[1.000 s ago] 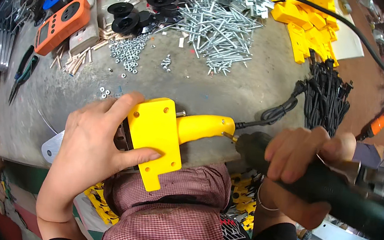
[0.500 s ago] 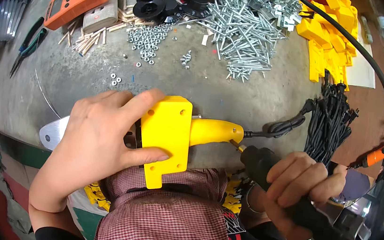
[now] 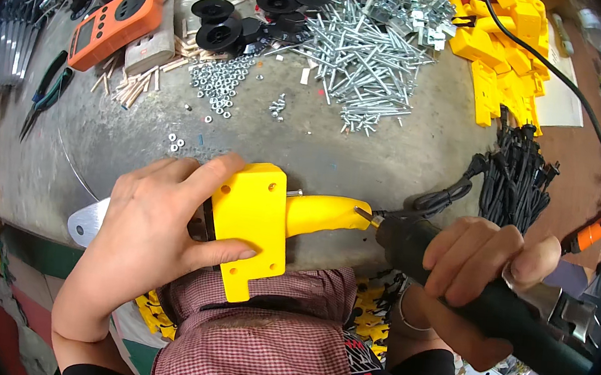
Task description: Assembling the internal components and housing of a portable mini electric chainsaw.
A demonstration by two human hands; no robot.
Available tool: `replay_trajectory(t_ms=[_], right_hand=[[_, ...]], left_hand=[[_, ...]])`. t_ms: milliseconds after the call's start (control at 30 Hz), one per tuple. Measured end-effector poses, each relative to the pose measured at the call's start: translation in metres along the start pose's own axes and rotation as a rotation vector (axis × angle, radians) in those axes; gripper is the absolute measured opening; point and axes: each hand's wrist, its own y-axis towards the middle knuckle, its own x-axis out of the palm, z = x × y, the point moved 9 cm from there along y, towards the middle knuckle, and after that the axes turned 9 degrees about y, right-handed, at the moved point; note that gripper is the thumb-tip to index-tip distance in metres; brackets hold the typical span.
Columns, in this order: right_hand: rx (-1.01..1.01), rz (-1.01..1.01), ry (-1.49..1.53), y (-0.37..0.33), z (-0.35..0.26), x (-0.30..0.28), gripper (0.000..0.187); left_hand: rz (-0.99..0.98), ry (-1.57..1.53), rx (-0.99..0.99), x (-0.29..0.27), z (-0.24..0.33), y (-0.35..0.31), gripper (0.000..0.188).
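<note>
My left hand (image 3: 165, 205) is closed round a yellow plastic tool housing (image 3: 252, 219), thumb on its upper face and fingers over the far edge. A flat silver metal plate (image 3: 85, 222) with a rounded, holed end sticks out to the left beyond my wrist. On the right the housing runs into a yellow handle (image 3: 327, 216), with a black cord (image 3: 428, 206) at its end. My right hand (image 3: 480, 271) grips a dark electric screwdriver (image 3: 405, 247). Its bit tip lies at the hole near the handle's end; whether it sits in a screw, I cannot tell. A screw (image 3: 295, 193) protrudes beside the handle's base.
Farther back lie nuts (image 3: 220, 82), a heap of long screws (image 3: 367, 62), black spools (image 3: 218, 30) and an orange meter (image 3: 119, 22). Pliers (image 3: 45, 95) are at left. Yellow housings (image 3: 507, 63) and bundled black cords (image 3: 517, 175) pile up at right. A hanging cable (image 3: 552, 64) crosses the upper right.
The screwdriver's bit has shifted from the near side of the handle's end up to its hole. The handle has tilted slightly, and the whole view has shifted a little.
</note>
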Motion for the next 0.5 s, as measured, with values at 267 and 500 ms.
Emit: replay_trajectory(t_ms=[267, 500], right_hand=[[0.074, -0.177, 0.011, 0.012, 0.017, 0.004, 0.060], [0.096, 0.046, -0.041, 0.007, 0.020, 0.002, 0.062]], left_hand=[[0.014, -0.017, 0.032, 0.000, -0.006, 0.001, 0.074], [0.083, -0.003, 0.131, -0.002, -0.001, -0.004, 0.064]])
